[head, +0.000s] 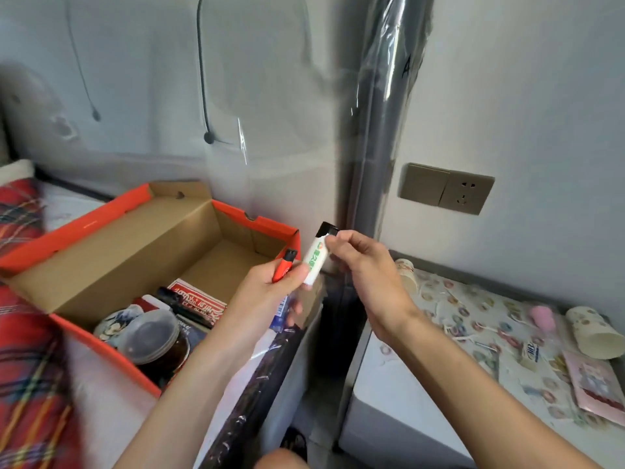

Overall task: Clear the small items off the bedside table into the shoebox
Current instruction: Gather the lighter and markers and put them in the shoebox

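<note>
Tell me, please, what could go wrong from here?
The left hand holds a red lighter, a blue packet and the base of the white lighter, beside the shoebox rim; one could slip into the gap below. Fingers of the right hand pinch the white lighter near its black cap; it might ignite.

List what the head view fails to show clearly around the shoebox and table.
Head view: blue packet, mostly hidden under the left hand.
Head view: pink card, cut by the right edge.
Head view: white lighter print, too small to read.
</note>
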The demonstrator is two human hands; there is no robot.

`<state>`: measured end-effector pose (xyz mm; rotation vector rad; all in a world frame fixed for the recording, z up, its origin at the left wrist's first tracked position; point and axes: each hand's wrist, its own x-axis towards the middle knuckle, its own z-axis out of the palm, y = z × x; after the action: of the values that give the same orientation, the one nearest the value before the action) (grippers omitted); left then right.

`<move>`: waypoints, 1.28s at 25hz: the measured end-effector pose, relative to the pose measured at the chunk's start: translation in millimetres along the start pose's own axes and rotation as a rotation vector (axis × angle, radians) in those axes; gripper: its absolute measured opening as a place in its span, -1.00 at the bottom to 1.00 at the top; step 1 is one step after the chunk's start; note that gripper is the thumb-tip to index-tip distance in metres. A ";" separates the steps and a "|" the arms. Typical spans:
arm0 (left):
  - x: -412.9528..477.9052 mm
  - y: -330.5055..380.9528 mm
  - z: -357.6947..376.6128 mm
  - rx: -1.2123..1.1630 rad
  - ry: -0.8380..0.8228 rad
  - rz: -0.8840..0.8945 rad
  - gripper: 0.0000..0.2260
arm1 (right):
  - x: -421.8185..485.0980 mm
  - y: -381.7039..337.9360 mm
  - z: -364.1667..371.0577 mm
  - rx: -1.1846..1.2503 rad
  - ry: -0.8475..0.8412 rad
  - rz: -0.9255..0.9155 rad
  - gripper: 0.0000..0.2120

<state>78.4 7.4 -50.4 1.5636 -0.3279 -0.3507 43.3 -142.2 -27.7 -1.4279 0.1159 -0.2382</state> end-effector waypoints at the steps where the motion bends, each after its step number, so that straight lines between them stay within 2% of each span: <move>1: 0.0 -1.0 -11.5 0.007 0.028 -0.004 -0.82 | 4.8 2.3 10.7 -0.001 -0.015 0.009 -0.81; 4: 5.3 -8.5 -43.3 0.051 0.115 0.004 -0.74 | 15.3 12.4 45.5 -0.033 -0.151 0.020 -0.84; 7: 12.6 -16.8 -81.6 0.062 0.210 0.057 -0.81 | 35.4 22.4 78.8 -0.034 -0.180 0.055 -0.82; 10: 18.5 -30.1 -140.6 0.134 0.467 0.158 -0.87 | 75.2 31.9 105.5 -0.086 -0.197 0.150 -0.87; 13: 23.7 -51.1 -190.6 0.169 0.643 0.132 -0.83 | 121.8 55.7 134.9 -0.456 -0.449 0.287 -0.90; 15: 29.1 -61.3 -208.4 0.154 0.686 0.114 -0.80 | 148.2 82.7 161.1 -0.742 -0.652 0.352 -0.92; 17: 33.9 -65.2 -215.0 0.129 0.693 0.134 -0.77 | 166.5 106.4 180.4 -0.937 -0.748 0.361 -0.86; 19: 34.8 -69.5 -221.5 0.115 0.693 0.160 -0.76 | 183.2 126.8 197.4 -1.062 -0.761 0.336 -0.75; 22: 34.4 -74.9 -225.2 0.020 0.697 0.159 -0.72 | 197.7 150.2 216.3 -1.171 -0.733 0.318 -0.83; 24: 34.0 -76.1 -224.5 -0.037 0.689 0.154 -0.69 | 200.5 159.8 224.4 -1.138 -0.685 0.343 -0.86; 27: 33.7 -76.3 -224.4 -0.005 0.691 0.129 -0.85 | 200.6 163.5 228.2 -1.083 -0.670 0.393 -0.86; 30: 33.3 -77.2 -225.0 0.016 0.681 0.084 -0.80 | 202.8 165.0 227.2 -1.067 -0.645 0.410 -0.71; 32: 33.5 -75.6 -224.0 -0.005 0.670 0.068 -0.85 | 203.1 167.1 227.0 -1.064 -0.628 0.394 -0.68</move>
<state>201.8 198.5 -123.1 1.5665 0.1422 0.2323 306.4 50.3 -147.8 -2.4139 -0.0072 0.7073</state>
